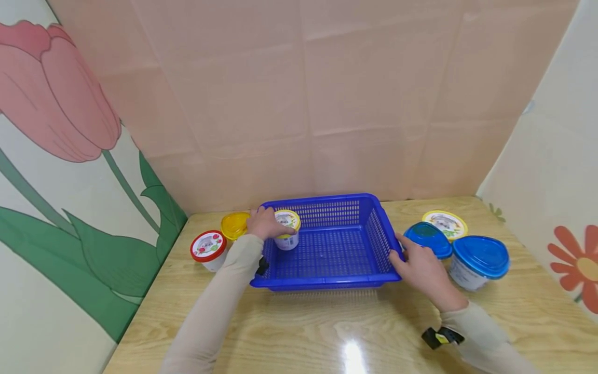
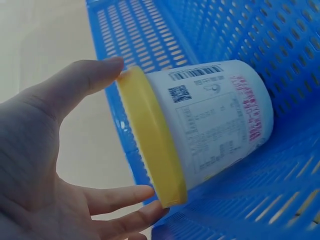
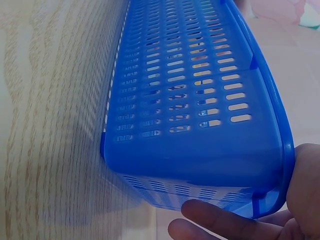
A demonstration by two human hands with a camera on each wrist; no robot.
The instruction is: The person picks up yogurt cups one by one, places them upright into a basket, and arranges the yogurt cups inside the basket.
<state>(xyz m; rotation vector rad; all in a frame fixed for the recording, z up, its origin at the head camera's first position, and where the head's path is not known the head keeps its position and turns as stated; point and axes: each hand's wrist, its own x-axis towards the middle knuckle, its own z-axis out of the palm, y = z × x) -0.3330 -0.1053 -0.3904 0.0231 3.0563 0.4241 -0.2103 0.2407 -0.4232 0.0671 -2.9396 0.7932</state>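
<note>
A blue perforated plastic basket (image 1: 322,283) rests on the table. Inside its left end stands a white tub with a yellow-rimmed lid (image 1: 287,241). My left hand (image 1: 265,224) reaches over the basket's left rim and holds this tub by the lid, thumb on one side and fingers on the other. In the left wrist view, the tub's (image 2: 215,120) barcode and printed label face the camera. On the basket's right side, my right hand (image 1: 422,267) grips the rim, with the thumb over the edge and the fingers outside the wall, as the right wrist view shows.
Left of the basket are a red-lidded tub (image 1: 208,246) and a yellow-lidded container (image 1: 233,225). To its right are a yellow-rimmed tub (image 1: 446,224) and two blue-lidded ones, a nearer container (image 1: 481,257) and another (image 1: 429,240). A covered wall (image 1: 327,130) rises behind.
</note>
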